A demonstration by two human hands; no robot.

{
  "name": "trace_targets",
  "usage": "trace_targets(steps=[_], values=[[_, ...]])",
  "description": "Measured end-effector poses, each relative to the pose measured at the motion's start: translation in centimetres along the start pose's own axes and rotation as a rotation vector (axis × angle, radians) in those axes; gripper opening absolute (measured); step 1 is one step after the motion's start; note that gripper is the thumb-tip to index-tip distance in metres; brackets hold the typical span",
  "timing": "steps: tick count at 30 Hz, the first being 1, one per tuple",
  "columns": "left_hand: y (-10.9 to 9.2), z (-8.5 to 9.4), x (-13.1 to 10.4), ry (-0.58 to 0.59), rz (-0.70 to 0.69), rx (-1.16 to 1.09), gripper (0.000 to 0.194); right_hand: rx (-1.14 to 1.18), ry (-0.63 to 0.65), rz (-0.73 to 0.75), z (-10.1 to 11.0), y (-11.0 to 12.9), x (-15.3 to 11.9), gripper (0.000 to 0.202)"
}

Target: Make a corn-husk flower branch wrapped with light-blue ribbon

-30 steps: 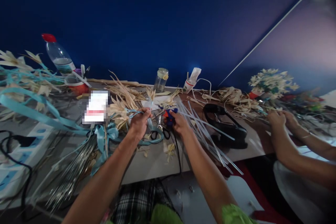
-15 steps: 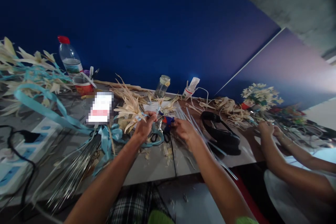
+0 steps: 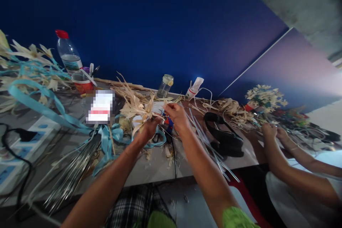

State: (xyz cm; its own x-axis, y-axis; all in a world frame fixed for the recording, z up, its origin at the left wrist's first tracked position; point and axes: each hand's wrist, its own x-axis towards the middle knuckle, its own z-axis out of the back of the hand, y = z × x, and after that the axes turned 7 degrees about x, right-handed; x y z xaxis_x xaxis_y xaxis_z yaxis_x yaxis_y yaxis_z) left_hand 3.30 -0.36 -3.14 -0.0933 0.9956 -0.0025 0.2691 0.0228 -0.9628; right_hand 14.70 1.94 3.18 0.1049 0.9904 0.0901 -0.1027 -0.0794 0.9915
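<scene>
My left hand [image 3: 150, 129] is closed around the stem of a pale dried-husk flower [image 3: 143, 110], whose petals spread above and left of the fingers. Close by on the right, my right hand [image 3: 176, 114] pinches something small at the stem, too small to make out. A thin wire trails below the two hands. Behind and under them lies a blue and red tool [image 3: 169, 125], partly hidden by my fingers. Light blue ribbon [image 3: 157, 144] loops on the table below.
At left are a bundle of metal wires [image 3: 76, 171], a phone [image 3: 100, 107], a power strip [image 3: 29, 146], a red cup [image 3: 83, 86] and a bottle [image 3: 70, 57]. A black headset [image 3: 226, 139] lies at right, near another person's hands [image 3: 274, 131].
My right hand has moved off the blue and red tool, up and left to the flower stem. The flower in my left hand has shifted right and turned.
</scene>
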Motion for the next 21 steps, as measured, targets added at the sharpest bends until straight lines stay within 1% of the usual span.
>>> trace_targets(steps=[2, 4, 6, 10, 12, 14, 16, 18, 21], values=[[0.3, 0.2, 0.1, 0.055, -0.087, 0.100, 0.004, 0.013, -0.014, -0.010, -0.1, -0.6, 0.4, 0.029], [0.5, 0.2, 0.2, 0.081, -0.109, 0.117, 0.007, 0.033, -0.005, -0.048, 0.0, -1.3, 0.6, 0.026], [0.5, 0.2, 0.2, 0.090, -0.056, 0.047, 0.011, 0.136, 0.024, -0.085, 0.2, -1.9, 0.8, 0.024], [0.2, 0.0, 0.1, 0.142, 0.188, -0.121, 0.018, 0.458, 0.152, -0.195, 0.4, -2.6, 1.0, 0.020], [-0.3, -0.2, -0.1, 0.172, 0.274, -0.202, 0.022, 0.561, 0.221, -0.244, 0.6, -3.1, 1.1, 0.022], [-0.9, -0.5, -0.3, 0.199, 0.322, -0.256, 0.024, 0.659, 0.277, -0.288, 0.8, -3.6, 1.2, 0.026], [-1.4, -0.8, -0.5, 0.169, 0.356, -0.254, 0.026, 0.756, 0.337, -0.335, 1.1, -4.2, 1.3, 0.030], [-1.7, -1.0, -0.6, 0.167, 0.385, -0.225, 0.028, 0.828, 0.397, -0.364, 1.4, -4.7, 1.4, 0.032], [-1.4, -1.2, -0.7, 0.145, 0.352, -0.176, 0.028, 0.852, 0.451, -0.356, 1.8, -5.1, 1.5, 0.033]])
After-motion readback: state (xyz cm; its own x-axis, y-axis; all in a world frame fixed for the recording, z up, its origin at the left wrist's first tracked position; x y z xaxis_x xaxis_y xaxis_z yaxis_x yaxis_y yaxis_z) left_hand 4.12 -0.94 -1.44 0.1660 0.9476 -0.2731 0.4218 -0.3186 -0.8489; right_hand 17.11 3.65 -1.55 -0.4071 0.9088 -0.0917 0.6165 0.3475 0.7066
